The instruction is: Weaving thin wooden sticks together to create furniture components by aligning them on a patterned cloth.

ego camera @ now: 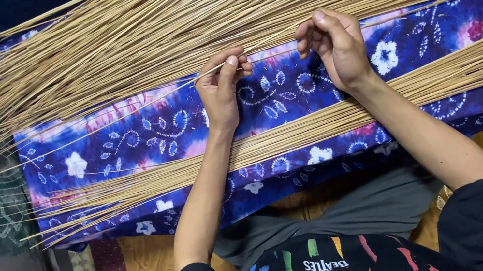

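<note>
Thin stick (254, 55) between both hands

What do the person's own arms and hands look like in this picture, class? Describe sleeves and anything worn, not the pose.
Both arms are bare from the short black sleeves down. The left hand and right hand are bare too: no gloves, rings, watch or bracelets show. The black sleeves belong to a black T-shirt with a multicoloured print on its front. Fingernails look short and unpainted.
</note>
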